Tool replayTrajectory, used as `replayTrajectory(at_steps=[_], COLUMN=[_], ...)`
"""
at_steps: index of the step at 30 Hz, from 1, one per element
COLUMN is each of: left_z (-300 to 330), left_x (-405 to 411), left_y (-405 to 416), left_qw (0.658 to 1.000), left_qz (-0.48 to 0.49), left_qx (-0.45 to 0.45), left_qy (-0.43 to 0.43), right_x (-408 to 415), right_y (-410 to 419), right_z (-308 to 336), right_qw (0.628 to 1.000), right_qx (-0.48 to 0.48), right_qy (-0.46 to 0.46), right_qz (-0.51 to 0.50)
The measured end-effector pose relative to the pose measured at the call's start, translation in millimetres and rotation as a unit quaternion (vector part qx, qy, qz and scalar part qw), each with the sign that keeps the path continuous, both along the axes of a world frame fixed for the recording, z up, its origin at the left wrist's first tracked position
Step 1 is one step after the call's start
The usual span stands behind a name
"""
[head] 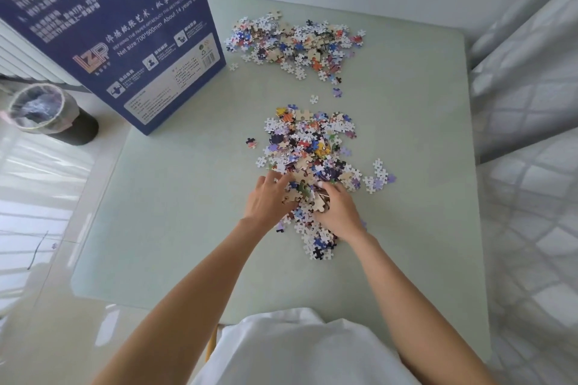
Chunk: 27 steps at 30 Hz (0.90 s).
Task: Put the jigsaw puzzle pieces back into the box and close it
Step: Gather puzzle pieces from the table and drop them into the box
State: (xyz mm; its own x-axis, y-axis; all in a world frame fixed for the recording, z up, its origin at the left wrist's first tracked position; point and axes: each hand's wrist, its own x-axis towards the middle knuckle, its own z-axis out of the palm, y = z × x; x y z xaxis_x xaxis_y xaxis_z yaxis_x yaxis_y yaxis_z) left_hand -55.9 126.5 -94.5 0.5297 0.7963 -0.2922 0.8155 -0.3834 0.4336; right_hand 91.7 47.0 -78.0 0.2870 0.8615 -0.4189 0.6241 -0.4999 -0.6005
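Both hands (305, 206) cupped, gripping puzzle pieces (308, 147); blue box (119, 25) reads "LZP", "Net size:700*500mm".

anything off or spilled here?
One piece lies on the floor left of the table, easy to miss. The rest are loose on the table in two piles: far pile and near pile, with strays round them. Both hands, left hand and right hand, are gathering the near pile. Box stands at far left.

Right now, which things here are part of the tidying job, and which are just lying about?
Part of the job:
near pile of pieces
far pile
blue box
left hand and right hand, gathering pieces

Lying about:
lined waste bin on the floor
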Motion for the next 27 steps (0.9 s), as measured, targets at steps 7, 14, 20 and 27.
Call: replayTrajectory(at_steps=[7,14,20,27], left_z=[4.6,9.5,10.8,15.0], left_x=[-5.0,-12.1,-15.1,-11.4], left_y=[4.5,14.5,19.5,20.0], left_qw=[0.999,0.999,0.999,0.995], left_qz=[-0.032,0.012,0.044,0.087], left_qx=[0.016,0.03,0.01,-0.019], left_qy=[-0.022,-0.017,-0.016,-0.033], right_x=[-14.4,-23.0,-8.2,4.5], right_y=[6.2,20.7,15.7,10.0], right_z=[-1.3,-4.7,-7.6,-4.3], right_qw=[0.993,0.988,0.992,0.993], right_qx=[-0.026,-0.016,0.048,0.088], right_qy=[-0.117,-0.155,-0.118,-0.071], right_qz=[0.006,0.007,-0.013,-0.025])
